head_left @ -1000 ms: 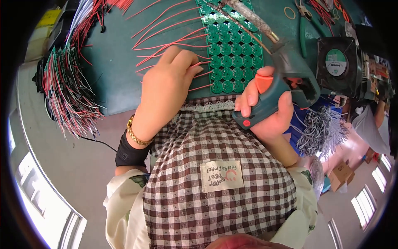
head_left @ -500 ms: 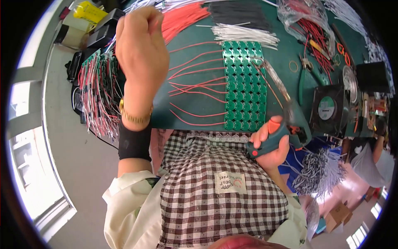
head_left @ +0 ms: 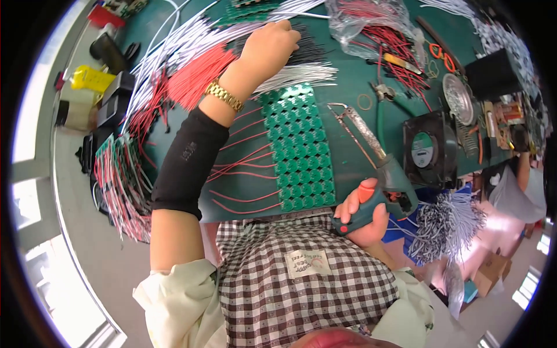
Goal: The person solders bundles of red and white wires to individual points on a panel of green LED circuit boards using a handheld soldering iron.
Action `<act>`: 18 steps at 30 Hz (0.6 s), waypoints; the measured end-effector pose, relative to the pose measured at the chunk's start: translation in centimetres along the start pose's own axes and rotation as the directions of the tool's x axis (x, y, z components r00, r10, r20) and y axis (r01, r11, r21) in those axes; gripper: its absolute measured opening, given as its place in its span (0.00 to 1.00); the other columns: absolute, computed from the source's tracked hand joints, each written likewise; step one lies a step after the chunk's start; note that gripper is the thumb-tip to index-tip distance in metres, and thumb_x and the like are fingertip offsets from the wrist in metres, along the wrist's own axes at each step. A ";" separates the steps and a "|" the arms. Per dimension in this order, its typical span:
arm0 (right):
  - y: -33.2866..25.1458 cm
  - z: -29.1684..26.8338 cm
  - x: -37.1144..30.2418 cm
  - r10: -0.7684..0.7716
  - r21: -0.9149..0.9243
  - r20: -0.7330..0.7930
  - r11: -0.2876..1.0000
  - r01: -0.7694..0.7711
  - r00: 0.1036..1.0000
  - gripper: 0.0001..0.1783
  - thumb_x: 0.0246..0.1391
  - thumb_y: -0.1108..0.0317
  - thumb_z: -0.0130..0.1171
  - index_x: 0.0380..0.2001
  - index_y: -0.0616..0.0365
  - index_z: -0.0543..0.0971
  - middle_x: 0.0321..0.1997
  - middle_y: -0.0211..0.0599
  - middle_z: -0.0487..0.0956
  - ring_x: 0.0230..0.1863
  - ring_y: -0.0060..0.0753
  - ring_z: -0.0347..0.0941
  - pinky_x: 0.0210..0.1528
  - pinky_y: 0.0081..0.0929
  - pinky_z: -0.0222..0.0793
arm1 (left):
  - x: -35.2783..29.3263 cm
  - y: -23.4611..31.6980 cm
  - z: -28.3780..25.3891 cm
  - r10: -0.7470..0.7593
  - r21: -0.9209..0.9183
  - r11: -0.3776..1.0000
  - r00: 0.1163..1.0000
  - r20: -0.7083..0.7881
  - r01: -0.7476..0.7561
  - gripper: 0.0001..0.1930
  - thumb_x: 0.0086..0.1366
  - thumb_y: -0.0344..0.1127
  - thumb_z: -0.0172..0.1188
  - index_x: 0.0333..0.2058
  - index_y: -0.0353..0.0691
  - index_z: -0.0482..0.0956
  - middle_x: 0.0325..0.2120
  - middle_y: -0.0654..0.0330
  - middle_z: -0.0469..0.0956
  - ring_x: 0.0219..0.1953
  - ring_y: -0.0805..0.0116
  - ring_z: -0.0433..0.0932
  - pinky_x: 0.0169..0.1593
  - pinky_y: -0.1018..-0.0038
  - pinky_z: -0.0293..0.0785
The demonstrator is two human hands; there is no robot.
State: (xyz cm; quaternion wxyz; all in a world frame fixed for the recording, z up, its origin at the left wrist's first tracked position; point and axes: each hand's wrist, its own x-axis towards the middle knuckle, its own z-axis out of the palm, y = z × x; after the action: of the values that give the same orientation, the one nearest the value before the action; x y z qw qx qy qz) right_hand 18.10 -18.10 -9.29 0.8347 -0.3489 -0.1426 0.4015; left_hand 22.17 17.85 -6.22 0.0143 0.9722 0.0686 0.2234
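Note:
My left hand [head_left: 271, 49], with a gold watch and a black sleeve on its arm, is over the bundle of black wires [head_left: 306, 47] at the far side of the table. Its fingers are curled together; whatever lies between the tips is hidden. My right hand [head_left: 365, 214] grips a green soldering gun [head_left: 395, 182] with an orange trigger, its tip pointing away from me, just right of the board panel. That green circuit board panel [head_left: 299, 151], made of rows of small round boards, lies near the table's front edge. Several thin red wires [head_left: 246, 173] extend leftward from its left side.
White wires [head_left: 296, 76] and red wires [head_left: 200, 75] lie beyond the panel. Pliers [head_left: 383, 110], a small black fan [head_left: 428, 149] and a solder spool [head_left: 458, 98] stand to the right. Wired boards [head_left: 125, 182] hang at the left edge; a plastic bag of wires [head_left: 377, 29] lies far back.
My left hand has moved right and down onto the black wires. The view has shifted, and the soldering gun's tip is now off the panel, to its right.

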 end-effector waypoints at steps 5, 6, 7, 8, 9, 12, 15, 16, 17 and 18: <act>0.7 -0.3 -1.2 -0.057 -0.031 0.057 0.998 0.059 0.997 0.31 0.56 0.45 0.51 0.54 0.55 0.60 0.30 0.37 0.70 0.27 0.31 0.72 0.36 0.36 0.70 | 1.0 0.8 -0.1 -0.056 0.001 0.998 0.996 0.066 0.056 0.07 0.58 0.34 0.56 0.30 0.36 0.77 0.32 0.48 0.76 0.36 0.50 0.78 0.39 0.60 0.75; 0.8 -0.3 -1.4 -0.047 -0.037 0.046 0.998 0.049 0.998 0.31 0.56 0.45 0.51 0.54 0.54 0.60 0.30 0.37 0.70 0.27 0.31 0.72 0.36 0.36 0.70 | 1.1 1.0 -0.3 -0.049 -0.005 0.999 0.997 0.062 0.050 0.07 0.58 0.34 0.56 0.30 0.36 0.77 0.32 0.48 0.76 0.36 0.50 0.78 0.39 0.60 0.75; 0.7 -0.1 -1.6 -0.031 -0.029 0.059 0.999 0.033 0.998 0.31 0.56 0.44 0.51 0.55 0.52 0.60 0.30 0.36 0.70 0.28 0.31 0.71 0.37 0.36 0.69 | 1.1 1.1 -0.4 -0.105 -0.048 0.993 0.991 0.078 0.109 0.08 0.59 0.34 0.54 0.31 0.35 0.76 0.31 0.47 0.77 0.36 0.49 0.78 0.39 0.59 0.75; 1.0 -0.2 -1.5 -0.026 -0.032 0.062 0.999 0.028 0.998 0.31 0.56 0.44 0.51 0.55 0.52 0.60 0.30 0.36 0.70 0.28 0.31 0.71 0.37 0.36 0.69 | 0.9 1.1 -0.5 -0.169 -0.084 0.981 0.981 0.098 0.177 0.09 0.59 0.34 0.53 0.32 0.34 0.75 0.30 0.45 0.77 0.36 0.47 0.78 0.39 0.57 0.74; 1.2 -0.2 -1.5 -0.029 -0.017 0.104 0.999 0.031 0.994 0.32 0.56 0.43 0.50 0.55 0.51 0.60 0.31 0.35 0.70 0.28 0.30 0.71 0.38 0.36 0.68 | 0.8 0.3 -0.4 -0.202 -0.162 0.964 0.977 0.070 0.211 0.08 0.62 0.33 0.51 0.33 0.33 0.74 0.29 0.42 0.77 0.35 0.43 0.76 0.40 0.56 0.71; 1.8 -0.6 -1.5 -0.002 -0.031 0.164 1.000 0.007 0.987 0.33 0.55 0.41 0.50 0.55 0.50 0.60 0.31 0.33 0.70 0.28 0.30 0.71 0.39 0.35 0.67 | 1.5 -1.9 -1.4 -0.112 -0.377 0.921 0.994 -0.013 0.100 0.09 0.59 0.34 0.55 0.31 0.33 0.73 0.25 0.45 0.77 0.29 0.46 0.77 0.34 0.60 0.73; 2.1 -0.9 -1.7 -0.032 0.023 0.147 0.999 0.029 0.989 0.33 0.55 0.41 0.50 0.56 0.50 0.59 0.31 0.34 0.70 0.28 0.30 0.71 0.39 0.36 0.68 | 0.7 0.5 -7.3 -0.078 -0.415 0.909 0.967 -0.242 -0.030 0.06 0.63 0.31 0.50 0.35 0.34 0.69 0.24 0.45 0.74 0.29 0.45 0.74 0.33 0.60 0.69; 2.0 -0.9 -1.6 -0.012 0.023 0.156 1.000 0.009 0.988 0.33 0.55 0.41 0.50 0.56 0.50 0.59 0.31 0.34 0.70 0.28 0.30 0.71 0.39 0.36 0.68 | -0.2 1.5 -9.0 -0.065 -0.405 0.913 0.959 -0.275 -0.054 0.07 0.63 0.32 0.51 0.35 0.34 0.70 0.24 0.44 0.74 0.30 0.45 0.75 0.33 0.61 0.69; 1.7 -1.1 -1.5 -0.012 -0.003 0.143 1.000 0.013 0.990 0.33 0.55 0.41 0.50 0.56 0.50 0.59 0.31 0.34 0.70 0.28 0.30 0.71 0.38 0.36 0.68 | -1.3 2.4 -10.1 -0.074 -0.404 0.914 0.960 -0.272 -0.044 0.07 0.63 0.32 0.51 0.35 0.34 0.70 0.24 0.44 0.74 0.30 0.45 0.75 0.33 0.61 0.69; 1.4 -1.0 -1.4 -0.015 -0.028 0.132 0.999 0.019 0.991 0.34 0.55 0.41 0.50 0.56 0.50 0.59 0.31 0.34 0.70 0.28 0.30 0.71 0.38 0.36 0.68 | -2.8 3.3 -11.5 -0.169 -0.453 0.886 0.977 -0.128 0.094 0.08 0.62 0.33 0.53 0.34 0.34 0.72 0.24 0.44 0.75 0.31 0.45 0.75 0.35 0.61 0.70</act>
State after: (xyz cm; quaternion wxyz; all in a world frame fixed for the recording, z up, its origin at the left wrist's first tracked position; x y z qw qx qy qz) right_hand 16.91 -19.09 -10.97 0.8216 -0.3326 -0.2064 0.4144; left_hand 15.05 14.19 3.12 0.2454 0.9146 0.0826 0.3106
